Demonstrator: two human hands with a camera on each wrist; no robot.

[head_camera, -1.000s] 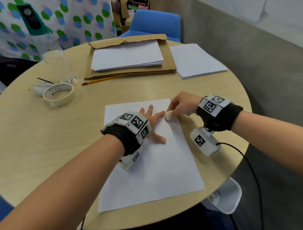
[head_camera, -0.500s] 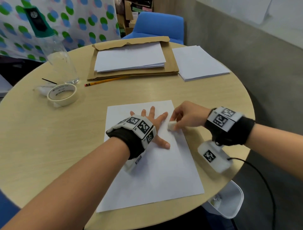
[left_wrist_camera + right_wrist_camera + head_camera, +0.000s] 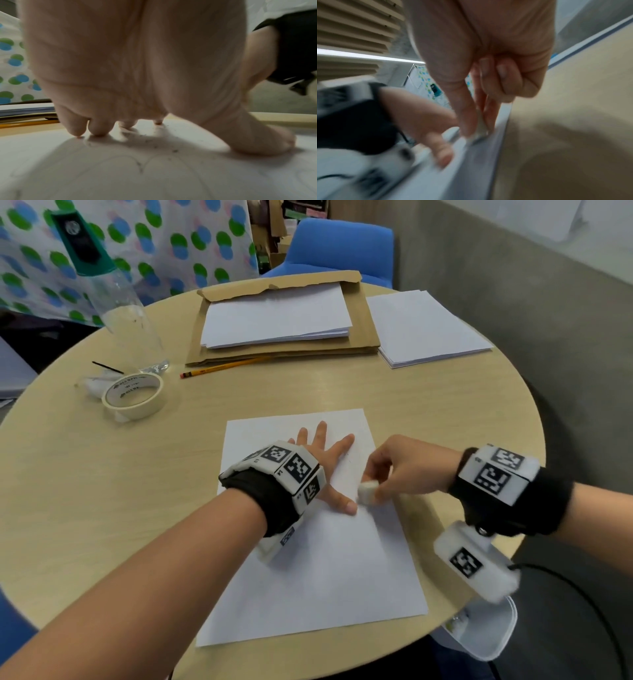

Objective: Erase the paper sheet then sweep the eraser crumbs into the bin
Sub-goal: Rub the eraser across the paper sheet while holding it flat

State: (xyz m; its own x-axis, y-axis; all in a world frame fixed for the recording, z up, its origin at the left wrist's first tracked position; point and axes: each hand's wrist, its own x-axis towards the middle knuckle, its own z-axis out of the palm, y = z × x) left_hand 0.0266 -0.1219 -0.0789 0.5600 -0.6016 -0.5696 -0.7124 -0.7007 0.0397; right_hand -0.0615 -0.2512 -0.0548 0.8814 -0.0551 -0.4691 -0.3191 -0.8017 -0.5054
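Nearest me, the paper sheet [image 3: 318, 570] lies flat on the round table [image 3: 102, 474], its near edge close to the table rim, and the white bin [image 3: 493, 635] sits tucked below that rim on the right. My left hand [image 3: 325, 460] is spread flat on the sheet, fingers straight and splayed, pinning it down. My right hand [image 3: 407, 463] pinches the small white eraser [image 3: 368, 492] between thumb and fingertips, the other fingers curled in, and the eraser is down on the paper just beside the left thumb.

That's the change: half a second ago the eraser was working up by the left index finger, and now it has come back toward me to the thumb, so I'm mid-stroke, rubbing back and forth. The left hand hasn't budged.

From the left wrist I see dark eraser crumbs [image 3: 171, 147] scattered under the palm and faint pencil curves [image 3: 140, 165] on the sheet, so I judge the erasing isn't finished, though that view is soft and I can't be sure how much remains. Sweeping hasn't begun.

Further off: the tape roll [image 3: 133, 396], the pencil [image 3: 222, 368], then the paper stacks [image 3: 277, 316].
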